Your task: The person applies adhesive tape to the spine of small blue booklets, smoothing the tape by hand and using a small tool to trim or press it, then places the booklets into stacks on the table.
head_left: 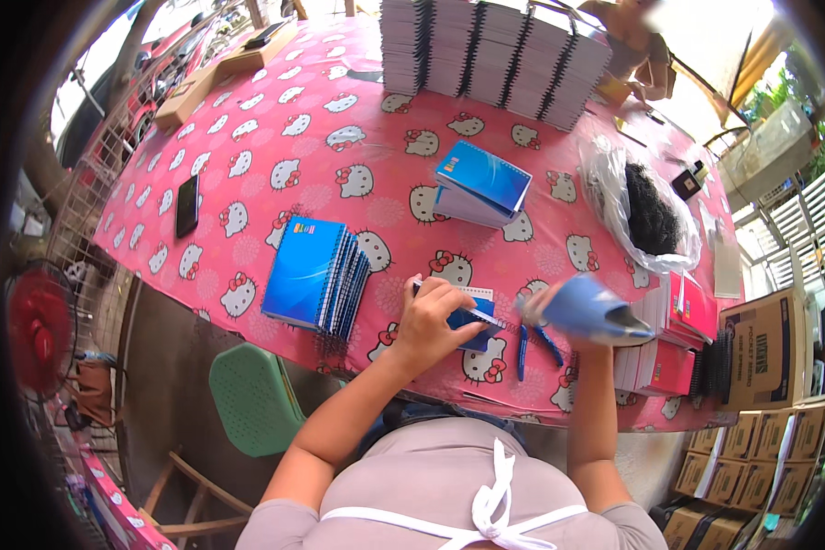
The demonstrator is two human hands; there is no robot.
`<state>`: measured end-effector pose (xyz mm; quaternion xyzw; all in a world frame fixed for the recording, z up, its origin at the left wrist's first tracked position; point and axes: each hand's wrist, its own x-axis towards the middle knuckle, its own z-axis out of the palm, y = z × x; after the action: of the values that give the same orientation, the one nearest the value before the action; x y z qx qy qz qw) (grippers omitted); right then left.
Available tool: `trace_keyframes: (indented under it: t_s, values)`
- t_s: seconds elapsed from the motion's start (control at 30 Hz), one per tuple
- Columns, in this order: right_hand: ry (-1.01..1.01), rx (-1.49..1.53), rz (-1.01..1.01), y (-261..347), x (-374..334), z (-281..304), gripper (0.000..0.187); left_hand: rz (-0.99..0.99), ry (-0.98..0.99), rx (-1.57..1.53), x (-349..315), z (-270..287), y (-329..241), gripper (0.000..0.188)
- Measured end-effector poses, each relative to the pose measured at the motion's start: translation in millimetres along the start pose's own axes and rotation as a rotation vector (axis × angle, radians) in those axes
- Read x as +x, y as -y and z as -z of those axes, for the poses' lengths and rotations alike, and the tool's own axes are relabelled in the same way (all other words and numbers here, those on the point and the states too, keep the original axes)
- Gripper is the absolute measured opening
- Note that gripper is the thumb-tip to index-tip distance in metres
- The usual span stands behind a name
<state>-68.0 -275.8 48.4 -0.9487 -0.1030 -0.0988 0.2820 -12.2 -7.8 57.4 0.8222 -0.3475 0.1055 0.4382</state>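
My left hand (434, 318), its fingers curled, grips a small blue spiral notebook (477, 342) at the table's near edge. White pages and a wire edge show by its fingertips. My right hand (543, 301) is just right of it, smeared by motion, so its fingers are unclear. Over that hand and wrist is a blurred blue thing (587, 307) with a pale mark and a dark gap; its kind is unclear. Just below, a plier-like tool with two blue handles (522, 355) lies spread on the table.
Blue notebooks stand stacked at left (307, 275) and lie ahead (486, 179). Tall page stacks (495, 60) stand at the back. Rightward are a plastic bag of black coils (651, 211), pink-covered notebooks (687, 307) and a carton (761, 353). A phone (187, 206) lies left; another person (637, 55) sits far right.
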Motion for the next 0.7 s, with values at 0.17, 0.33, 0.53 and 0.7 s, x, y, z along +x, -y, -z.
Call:
trace_keyframes:
  t_s: [0.17,0.33,0.53,0.7]
  values:
    - [0.083,0.862,-0.401,26,1,16,0.043,0.017,0.009,-0.042,3,2,2,0.033]
    - [0.01,0.299,-0.191,19,22,14,0.034,0.011,0.092,-0.046,0,10,0,0.047]
    - [0.109,0.637,-0.239,19,30,6,0.05,-0.076,-0.019,-0.132,-1,17,13,0.043]
    - [0.134,0.443,-0.138,38,42,-6,0.035,0.072,-0.057,-0.252,-8,23,19,0.039]
